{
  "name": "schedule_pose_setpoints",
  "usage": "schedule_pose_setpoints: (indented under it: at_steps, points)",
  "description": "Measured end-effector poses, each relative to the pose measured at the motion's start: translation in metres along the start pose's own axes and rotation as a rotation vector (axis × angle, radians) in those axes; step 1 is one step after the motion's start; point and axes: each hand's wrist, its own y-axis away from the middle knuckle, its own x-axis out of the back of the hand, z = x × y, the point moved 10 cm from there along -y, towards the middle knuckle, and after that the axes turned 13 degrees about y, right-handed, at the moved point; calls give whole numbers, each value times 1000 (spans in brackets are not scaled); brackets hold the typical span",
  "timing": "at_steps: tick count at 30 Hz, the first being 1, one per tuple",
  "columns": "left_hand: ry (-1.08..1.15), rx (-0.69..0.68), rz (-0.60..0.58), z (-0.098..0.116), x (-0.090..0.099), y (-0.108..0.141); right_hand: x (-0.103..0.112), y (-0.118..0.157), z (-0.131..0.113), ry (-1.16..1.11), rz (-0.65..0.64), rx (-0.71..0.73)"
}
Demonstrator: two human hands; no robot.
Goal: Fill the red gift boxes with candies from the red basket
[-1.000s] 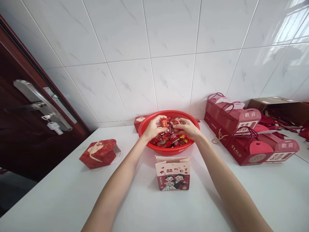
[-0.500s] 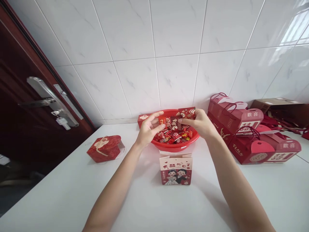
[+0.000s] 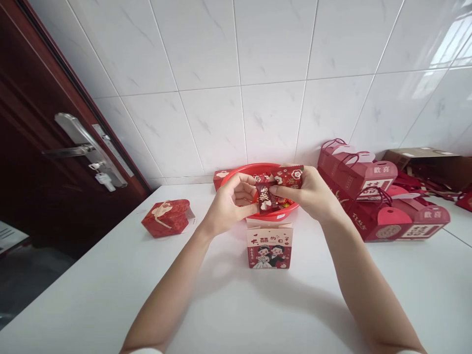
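In my right hand [image 3: 311, 191] are wrapped candies: a bright red candy packet [image 3: 289, 176] with a white flower and a dark maroon candy packet [image 3: 264, 197] with pale lettering. My left hand [image 3: 234, 202] is closed at the maroon packet's left side, fingers curled, with a bit of orange-red wrapper at its fingertips. Both hands are over a red plastic basket [image 3: 275, 216] of wrapped candies, partly hidden by them. Right in front of the basket stands a small open-topped paper box [image 3: 269, 250] printed with a cartoon couple.
A red box with a cord [image 3: 166, 218] lies on the white table [image 3: 236, 309] at left. Another red box [image 3: 220, 178] is behind the basket. Several handled gift boxes [image 3: 398, 219] are stacked right, near an open cardboard carton [image 3: 429, 164]. A tiled wall [image 3: 273, 118] stands behind.
My hands have drawn closer together and slightly nearer to me. The orange-red packet in my left hand is now mostly hidden by its fingers and the maroon packet. The view has shifted slightly.
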Motion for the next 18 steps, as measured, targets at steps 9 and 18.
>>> schedule_pose_setpoints:
  at_steps: [9,18]
  points:
    - [-410,52,-475,10,-28,19,36,15,-11,136,45,24]
    - [-448,167,-335,-23,-23,10,15,14,-4,270,-107,-52]
